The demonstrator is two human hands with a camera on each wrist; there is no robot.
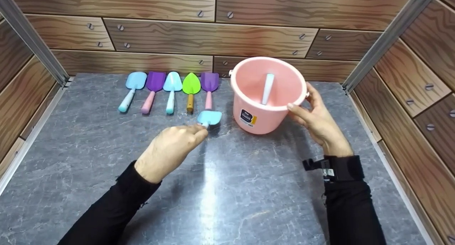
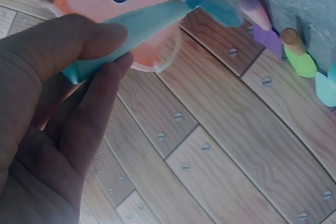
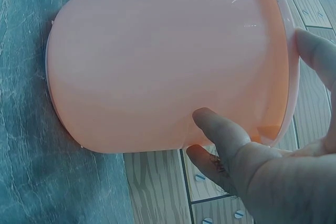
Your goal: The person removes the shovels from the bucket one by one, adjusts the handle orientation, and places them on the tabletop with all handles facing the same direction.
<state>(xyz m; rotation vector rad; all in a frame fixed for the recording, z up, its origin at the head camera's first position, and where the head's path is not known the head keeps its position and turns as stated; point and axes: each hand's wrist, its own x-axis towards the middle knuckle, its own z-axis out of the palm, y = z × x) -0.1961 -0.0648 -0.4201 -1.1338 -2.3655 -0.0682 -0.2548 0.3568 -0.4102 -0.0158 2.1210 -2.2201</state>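
Observation:
A pale-blue toy shovel (image 1: 209,117) is pinched by its handle between the thumb and fingers of my left hand (image 1: 172,149), blade pointing away from me. In the left wrist view that shovel (image 2: 142,27) passes in front of the bucket. The pink bucket (image 1: 259,117) stands upright on the grey surface, label facing me. On its right side, my right hand (image 1: 320,122) holds it, thumb at the rim and fingers along the outer wall (image 3: 157,77). Inside the bucket leans a whitish-blue handle (image 1: 268,88); its lower end is hidden.
Left of the bucket lies a row of toy shovels: a blue one (image 1: 135,81), a purple one (image 1: 155,82), a light-blue one (image 1: 172,82), a green one (image 1: 191,84) and another purple one (image 1: 209,82). Wood-patterned walls (image 1: 160,35) enclose the grey surface (image 1: 249,188) at the back and sides.

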